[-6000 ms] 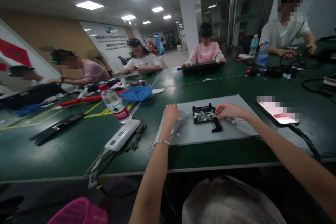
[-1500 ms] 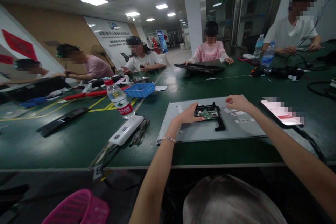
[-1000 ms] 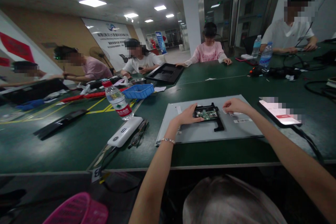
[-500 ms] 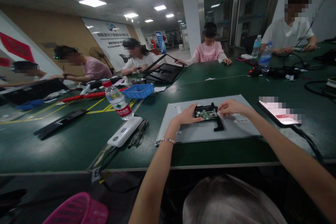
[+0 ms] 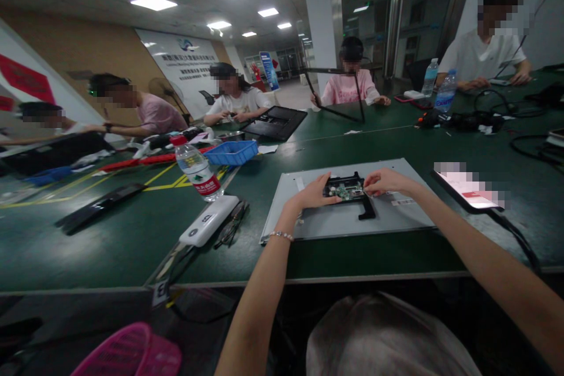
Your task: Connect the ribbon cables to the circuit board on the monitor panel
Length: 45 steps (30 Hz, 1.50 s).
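Note:
A grey metal panel (image 5: 335, 220) lies flat on the green table (image 5: 114, 241) in front of me. On its far middle sits a small green circuit board (image 5: 344, 190) in a black bracket (image 5: 366, 210). My left hand (image 5: 314, 194) rests on the board's left edge with fingers stretched toward it. My right hand (image 5: 384, 182) is at the board's right edge, fingertips pinched together on something I cannot make out. White labels (image 5: 403, 201) lie on the panel right of the bracket.
A lit phone (image 5: 467, 190) with a cable lies right of the panel. Left of it are a white power bank (image 5: 207, 221), glasses (image 5: 230, 230), a water bottle (image 5: 196, 169) and a blue tray (image 5: 230, 153). Several people work around the table; one opposite lifts a black frame (image 5: 337, 91).
My left hand moved from the panel's left corner onto the board. My right hand drew in to the board's right edge. The person opposite raised a black frame upright.

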Each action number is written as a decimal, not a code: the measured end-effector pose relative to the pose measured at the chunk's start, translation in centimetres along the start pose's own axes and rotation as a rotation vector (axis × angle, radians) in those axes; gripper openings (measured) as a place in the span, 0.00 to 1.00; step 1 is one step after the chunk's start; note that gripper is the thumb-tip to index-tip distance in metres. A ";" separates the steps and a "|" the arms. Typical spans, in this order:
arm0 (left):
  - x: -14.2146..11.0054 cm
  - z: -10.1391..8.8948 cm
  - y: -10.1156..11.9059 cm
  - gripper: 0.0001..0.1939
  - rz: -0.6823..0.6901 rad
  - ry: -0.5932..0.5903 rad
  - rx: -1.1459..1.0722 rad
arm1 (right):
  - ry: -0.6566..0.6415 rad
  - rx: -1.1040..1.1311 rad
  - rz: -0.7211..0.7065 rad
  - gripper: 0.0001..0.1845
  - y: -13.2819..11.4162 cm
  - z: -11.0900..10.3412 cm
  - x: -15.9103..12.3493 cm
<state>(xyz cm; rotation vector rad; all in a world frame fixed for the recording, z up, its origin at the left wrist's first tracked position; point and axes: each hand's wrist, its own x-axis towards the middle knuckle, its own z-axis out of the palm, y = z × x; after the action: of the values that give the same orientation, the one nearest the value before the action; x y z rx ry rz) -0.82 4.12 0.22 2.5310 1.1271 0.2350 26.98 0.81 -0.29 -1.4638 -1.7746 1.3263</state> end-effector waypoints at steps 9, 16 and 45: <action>-0.2 -0.7 0.1 0.45 0.009 0.073 -0.019 | 0.050 -0.071 -0.014 0.12 -0.7 -0.1 -0.4; -0.8 -2.8 -1.8 0.22 -0.190 0.479 0.258 | 0.082 -0.104 -0.075 0.12 -0.9 -0.5 -0.6; -2.5 -5.2 -4.2 0.14 -0.283 0.210 -0.432 | 0.300 -0.305 -0.376 0.11 -2.6 2.4 -0.5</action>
<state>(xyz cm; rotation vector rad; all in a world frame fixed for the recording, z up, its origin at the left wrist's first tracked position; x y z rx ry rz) -6.88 6.22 3.32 1.9799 1.3295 0.6079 23.95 -0.46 1.08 -1.3063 -1.9792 0.6363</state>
